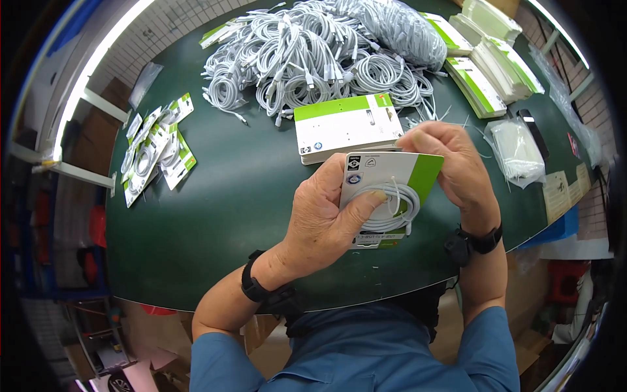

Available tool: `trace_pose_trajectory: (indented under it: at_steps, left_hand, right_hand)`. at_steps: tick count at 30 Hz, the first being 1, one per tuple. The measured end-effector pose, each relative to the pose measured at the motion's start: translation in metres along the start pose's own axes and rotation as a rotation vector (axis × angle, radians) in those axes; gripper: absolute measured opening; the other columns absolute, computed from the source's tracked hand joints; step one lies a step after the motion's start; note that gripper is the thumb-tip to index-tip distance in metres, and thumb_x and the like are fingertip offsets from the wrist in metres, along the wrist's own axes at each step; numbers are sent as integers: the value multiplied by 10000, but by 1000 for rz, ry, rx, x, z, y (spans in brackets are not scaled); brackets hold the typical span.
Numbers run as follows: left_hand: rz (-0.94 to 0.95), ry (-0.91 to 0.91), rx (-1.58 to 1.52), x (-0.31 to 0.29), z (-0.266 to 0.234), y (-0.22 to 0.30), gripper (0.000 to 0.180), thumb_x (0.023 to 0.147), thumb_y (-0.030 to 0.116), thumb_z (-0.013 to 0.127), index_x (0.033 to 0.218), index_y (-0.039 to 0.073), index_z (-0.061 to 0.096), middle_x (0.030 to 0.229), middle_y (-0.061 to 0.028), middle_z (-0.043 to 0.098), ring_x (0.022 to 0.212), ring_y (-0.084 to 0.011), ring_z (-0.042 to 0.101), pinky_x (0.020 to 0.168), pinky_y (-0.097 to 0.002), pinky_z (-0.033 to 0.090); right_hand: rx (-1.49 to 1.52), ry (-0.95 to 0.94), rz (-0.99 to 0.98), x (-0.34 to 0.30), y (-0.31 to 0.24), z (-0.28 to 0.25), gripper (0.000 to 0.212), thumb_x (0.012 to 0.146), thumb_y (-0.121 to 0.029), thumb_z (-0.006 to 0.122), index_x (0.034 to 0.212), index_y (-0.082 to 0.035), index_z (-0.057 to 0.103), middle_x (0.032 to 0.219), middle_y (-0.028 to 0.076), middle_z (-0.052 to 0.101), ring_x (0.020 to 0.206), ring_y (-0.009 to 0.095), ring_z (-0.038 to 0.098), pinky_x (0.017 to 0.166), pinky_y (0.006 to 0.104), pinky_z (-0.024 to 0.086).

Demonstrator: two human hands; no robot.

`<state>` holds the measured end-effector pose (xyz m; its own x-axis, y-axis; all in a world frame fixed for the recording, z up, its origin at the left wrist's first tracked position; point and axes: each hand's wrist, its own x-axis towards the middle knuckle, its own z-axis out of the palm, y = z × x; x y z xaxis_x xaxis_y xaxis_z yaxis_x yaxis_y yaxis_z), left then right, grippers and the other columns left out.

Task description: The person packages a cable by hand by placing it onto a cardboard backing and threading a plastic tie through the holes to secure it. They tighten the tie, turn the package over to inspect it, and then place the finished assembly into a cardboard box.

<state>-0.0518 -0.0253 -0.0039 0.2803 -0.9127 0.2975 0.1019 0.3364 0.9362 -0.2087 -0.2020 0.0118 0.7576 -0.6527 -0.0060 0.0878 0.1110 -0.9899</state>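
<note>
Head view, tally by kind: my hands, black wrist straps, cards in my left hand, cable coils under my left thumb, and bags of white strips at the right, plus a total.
Left hand: 1
Right hand: 1
Black wrist straps: 2
Held card: 1
Coiled cable: 1
Bag of white strips: 1
Total: 7

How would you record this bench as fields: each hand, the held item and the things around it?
Left hand: the left hand grips a white-and-green card, thumb on a coiled cable
Right hand: the right hand is at the card's upper right edge; fingertips partly hidden
Surface: green table
Beyond the hands: flat card stack, then a heap of pale cables
Left side: pile of carded cables
Right side: clear bag of thin white strips
</note>
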Motion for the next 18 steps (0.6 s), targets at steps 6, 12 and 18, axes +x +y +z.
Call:
trace_pose_trajectory:
  at_steps: [6, 12, 18]
  left_hand:
    - [-4, -48, 60, -1, 3, 5, 257, 1022, 72, 691, 1220, -43, 573, 1124, -129, 727, 1030, -128, 696, 870, -290, 593]
    - [6, -57, 151, -4, 4, 6, 238, 1018, 64, 698, 1185, -48, 572, 1103, -121, 731, 1004, -116, 692, 850, -285, 589]
    - [-1, -22, 118, -6, 5, 4, 256, 1014, 67, 706, 1202, -53, 580, 1080, -116, 740, 984, -125, 699, 840, -283, 590]
  right_hand:
    - [358, -377, 204, 3, 21, 6, 199, 933, -165, 802, 963, 9, 711, 919, 44, 712, 820, 94, 681, 718, 224, 553]
    - [438, -442, 140, 7, 31, 5, 212, 913, -193, 824, 912, -31, 686, 906, 23, 695, 795, 80, 655, 716, 220, 546]
    - [438, -447, 118, 4, 29, 12, 185, 943, -175, 788, 896, -47, 663, 894, -3, 669, 756, 55, 609, 687, 213, 516]
